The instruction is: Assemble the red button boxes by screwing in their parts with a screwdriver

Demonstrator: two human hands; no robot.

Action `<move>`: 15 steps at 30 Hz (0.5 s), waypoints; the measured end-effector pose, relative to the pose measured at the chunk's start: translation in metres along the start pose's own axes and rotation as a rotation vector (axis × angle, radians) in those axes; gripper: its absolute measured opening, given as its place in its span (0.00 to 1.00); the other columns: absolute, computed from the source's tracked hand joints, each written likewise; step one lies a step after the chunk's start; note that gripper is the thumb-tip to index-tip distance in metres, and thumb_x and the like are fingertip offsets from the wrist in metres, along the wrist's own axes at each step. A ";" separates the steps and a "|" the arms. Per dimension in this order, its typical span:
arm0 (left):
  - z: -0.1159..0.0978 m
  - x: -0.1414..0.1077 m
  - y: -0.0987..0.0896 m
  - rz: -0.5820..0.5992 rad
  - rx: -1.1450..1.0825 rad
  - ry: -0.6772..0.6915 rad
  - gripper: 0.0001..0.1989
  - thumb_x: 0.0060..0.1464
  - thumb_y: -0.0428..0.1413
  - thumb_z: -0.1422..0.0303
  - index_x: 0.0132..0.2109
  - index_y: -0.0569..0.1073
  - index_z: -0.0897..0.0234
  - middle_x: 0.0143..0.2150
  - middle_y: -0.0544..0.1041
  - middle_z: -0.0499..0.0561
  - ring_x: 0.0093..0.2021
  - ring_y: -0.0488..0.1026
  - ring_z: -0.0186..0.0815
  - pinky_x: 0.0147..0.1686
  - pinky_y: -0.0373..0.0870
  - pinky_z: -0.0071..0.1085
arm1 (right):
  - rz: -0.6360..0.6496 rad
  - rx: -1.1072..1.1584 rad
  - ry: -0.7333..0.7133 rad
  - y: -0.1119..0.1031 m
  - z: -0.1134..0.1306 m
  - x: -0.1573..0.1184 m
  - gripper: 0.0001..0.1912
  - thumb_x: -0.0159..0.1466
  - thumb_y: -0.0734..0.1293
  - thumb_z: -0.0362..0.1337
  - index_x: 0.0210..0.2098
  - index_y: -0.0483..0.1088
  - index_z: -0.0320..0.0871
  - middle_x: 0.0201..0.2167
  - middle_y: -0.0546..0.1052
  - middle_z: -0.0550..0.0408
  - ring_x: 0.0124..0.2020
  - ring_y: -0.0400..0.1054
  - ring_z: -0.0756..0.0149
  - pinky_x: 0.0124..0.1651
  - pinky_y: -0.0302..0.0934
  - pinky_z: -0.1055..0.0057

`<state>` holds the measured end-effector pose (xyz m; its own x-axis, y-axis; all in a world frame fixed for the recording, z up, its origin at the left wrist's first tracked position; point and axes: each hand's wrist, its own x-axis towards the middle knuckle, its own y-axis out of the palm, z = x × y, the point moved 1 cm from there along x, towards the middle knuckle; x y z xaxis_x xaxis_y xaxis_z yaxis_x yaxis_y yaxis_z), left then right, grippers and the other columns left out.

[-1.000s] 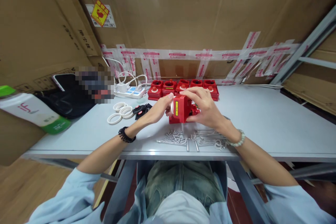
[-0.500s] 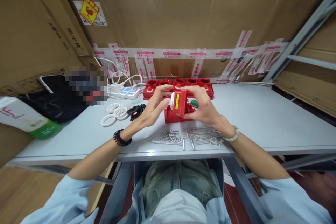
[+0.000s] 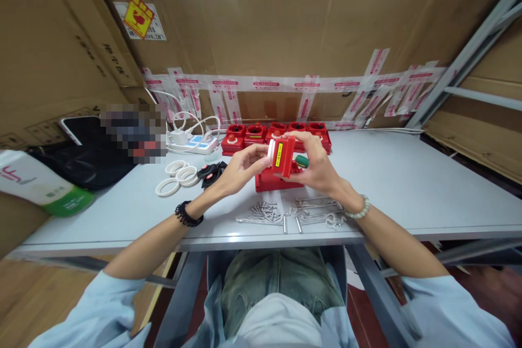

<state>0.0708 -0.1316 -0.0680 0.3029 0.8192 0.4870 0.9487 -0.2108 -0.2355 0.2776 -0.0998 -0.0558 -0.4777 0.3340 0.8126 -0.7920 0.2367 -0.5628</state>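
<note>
My right hand (image 3: 320, 166) grips a red plastic housing (image 3: 287, 155) with a yellow label, held tilted above the table. A white ring (image 3: 271, 150) sits at the left end of this housing. My left hand (image 3: 243, 169) has its thumb and fingertips closed on that ring; some fingers are partly hidden behind it. Below the housing lies another red part (image 3: 267, 182) on the table. A green handle (image 3: 302, 161) shows just behind my right fingers. Nearest my left wrist are black parts (image 3: 210, 175) and several loose white rings (image 3: 167, 187).
Several red housings (image 3: 232, 144) stand in a row at the back. A power strip (image 3: 199, 145) with white cables is beside them. Screws (image 3: 265, 211) and metal rods (image 3: 318, 204) lie near the front edge. At left are a black bag (image 3: 110, 168) and a carton drink (image 3: 49, 187).
The red housing has turned slightly and shifted a little to the right. My left fingers have come down from above the white ring to its side.
</note>
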 end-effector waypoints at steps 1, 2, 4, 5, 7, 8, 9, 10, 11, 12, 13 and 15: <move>0.001 0.000 -0.001 -0.010 0.034 -0.026 0.21 0.59 0.55 0.50 0.43 0.74 0.67 0.33 0.75 0.51 0.32 0.70 0.33 0.36 0.68 0.31 | 0.001 0.002 -0.010 0.000 0.001 0.000 0.36 0.53 0.74 0.46 0.57 0.58 0.48 0.53 0.74 0.48 0.53 0.70 0.52 0.51 0.62 0.54; 0.002 0.000 -0.002 -0.013 0.076 -0.049 0.23 0.61 0.51 0.49 0.38 0.74 0.67 0.30 0.73 0.50 0.30 0.68 0.32 0.34 0.67 0.30 | 0.003 0.005 -0.022 0.000 0.001 0.000 0.36 0.53 0.74 0.46 0.57 0.59 0.48 0.52 0.75 0.48 0.53 0.70 0.52 0.51 0.62 0.54; 0.004 -0.001 -0.004 -0.020 0.165 -0.055 0.27 0.65 0.43 0.48 0.34 0.72 0.67 0.29 0.72 0.51 0.30 0.67 0.33 0.34 0.66 0.31 | -0.002 0.004 -0.036 0.001 0.001 0.000 0.36 0.53 0.75 0.45 0.57 0.59 0.47 0.51 0.75 0.48 0.52 0.70 0.52 0.51 0.63 0.54; 0.005 -0.001 -0.005 -0.032 0.194 -0.031 0.27 0.66 0.42 0.48 0.37 0.73 0.66 0.33 0.74 0.52 0.32 0.68 0.34 0.35 0.67 0.32 | -0.006 -0.001 -0.036 0.001 0.001 0.000 0.36 0.53 0.75 0.45 0.57 0.59 0.47 0.51 0.75 0.48 0.52 0.71 0.52 0.50 0.63 0.54; 0.006 -0.002 -0.007 -0.047 0.190 0.067 0.23 0.65 0.47 0.50 0.51 0.69 0.64 0.48 0.75 0.57 0.42 0.71 0.37 0.42 0.69 0.35 | -0.014 -0.008 -0.015 0.002 0.001 -0.001 0.37 0.52 0.75 0.45 0.57 0.59 0.47 0.51 0.76 0.47 0.51 0.71 0.51 0.50 0.63 0.54; 0.006 -0.003 -0.007 -0.029 0.170 0.124 0.23 0.63 0.51 0.52 0.58 0.65 0.60 0.56 0.71 0.58 0.48 0.71 0.39 0.46 0.70 0.37 | -0.013 -0.009 0.001 0.002 0.000 -0.001 0.38 0.51 0.75 0.46 0.57 0.59 0.47 0.51 0.76 0.47 0.50 0.71 0.51 0.50 0.63 0.53; 0.005 -0.003 -0.006 0.004 0.144 0.171 0.26 0.61 0.55 0.55 0.63 0.60 0.56 0.62 0.67 0.58 0.53 0.70 0.41 0.49 0.69 0.38 | -0.009 -0.007 0.019 0.002 0.000 -0.001 0.39 0.51 0.75 0.47 0.57 0.58 0.47 0.51 0.75 0.47 0.50 0.71 0.51 0.50 0.63 0.53; 0.005 -0.003 -0.005 0.045 0.123 0.204 0.29 0.60 0.57 0.58 0.65 0.57 0.53 0.66 0.63 0.58 0.56 0.69 0.42 0.52 0.69 0.40 | -0.004 -0.004 0.037 0.002 -0.001 -0.001 0.39 0.51 0.75 0.47 0.57 0.58 0.47 0.52 0.75 0.47 0.50 0.71 0.51 0.51 0.63 0.52; 0.004 -0.003 -0.005 0.079 0.110 0.229 0.30 0.60 0.58 0.61 0.66 0.57 0.52 0.67 0.62 0.58 0.58 0.69 0.43 0.55 0.68 0.41 | 0.001 0.000 0.053 0.002 -0.001 -0.001 0.39 0.51 0.75 0.48 0.57 0.58 0.47 0.52 0.75 0.46 0.51 0.71 0.50 0.51 0.63 0.52; 0.004 -0.002 -0.004 0.094 0.106 0.246 0.30 0.59 0.59 0.64 0.65 0.58 0.52 0.67 0.62 0.57 0.58 0.69 0.42 0.56 0.67 0.41 | 0.006 0.006 0.065 0.002 -0.001 -0.002 0.39 0.51 0.74 0.48 0.57 0.58 0.47 0.53 0.75 0.46 0.51 0.71 0.50 0.52 0.63 0.52; 0.003 -0.002 -0.004 0.093 0.106 0.255 0.29 0.59 0.59 0.65 0.65 0.60 0.53 0.66 0.63 0.58 0.57 0.70 0.42 0.56 0.67 0.41 | 0.009 0.012 0.074 0.002 -0.001 -0.002 0.38 0.52 0.74 0.48 0.57 0.58 0.46 0.53 0.74 0.46 0.52 0.71 0.50 0.53 0.63 0.51; 0.001 -0.001 -0.003 0.067 0.104 0.258 0.28 0.57 0.60 0.66 0.63 0.62 0.56 0.61 0.68 0.58 0.52 0.72 0.40 0.54 0.68 0.39 | 0.012 0.033 0.079 0.002 -0.001 -0.002 0.38 0.52 0.74 0.48 0.57 0.58 0.46 0.53 0.74 0.46 0.52 0.71 0.51 0.53 0.63 0.51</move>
<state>0.0671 -0.1315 -0.0690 0.3900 0.6397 0.6623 0.9156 -0.1929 -0.3528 0.2775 -0.0986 -0.0586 -0.4563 0.4080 0.7908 -0.7994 0.2023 -0.5657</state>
